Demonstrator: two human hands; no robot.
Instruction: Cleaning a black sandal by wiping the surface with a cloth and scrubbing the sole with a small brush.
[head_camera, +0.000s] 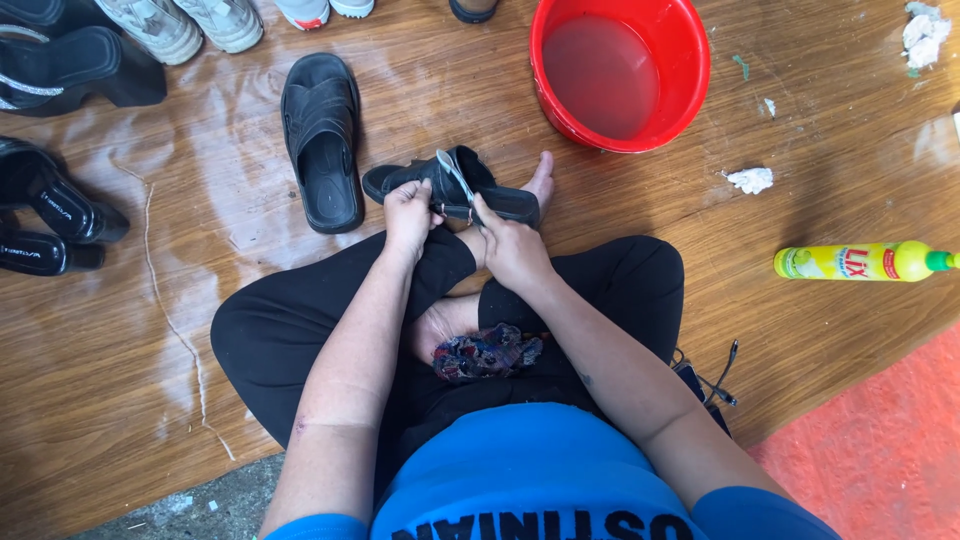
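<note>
Person seated cross-legged on a wood-pattern floor (800, 120), seen from above. Both hands are on one black sandal (455, 190), held just past the crossed shins, above a bare foot (540, 180) whose toes point toward the bucket.

Left hand (410, 215): fingers closed around the near edge of the sandal at its middle, knuckles up. The sandal's heel end sticks out to the left of this hand.

Right hand (510, 250): closed, pinching a pale strap piece (455, 175) that rises from the sandal's upper; the rest of the sandal lies just ahead of and beyond the fingertips, the toe end running off to the right. The two hands sit close, with the strap between them.

In the lap, near the body and well back from the hands, a crumpled dark multicoloured rag (488, 352).

Around:
- Second black sandal (322, 140), lying flat, sole down, just left of the held one, not touching it.
- Red bucket (690, 60) of cloudy water, ahead and to the right, near the bare foot.
- Yellow bottle (865, 262) with a green cap, on its side, well to the right.
- Small white crumpled scraps (750, 180) on the floor between bucket and bottle.
- More footwear along the left and top edges: dark heeled shoes (50, 210), pale sneakers (190, 25).
- Wet streaks on the floor at left.
</note>
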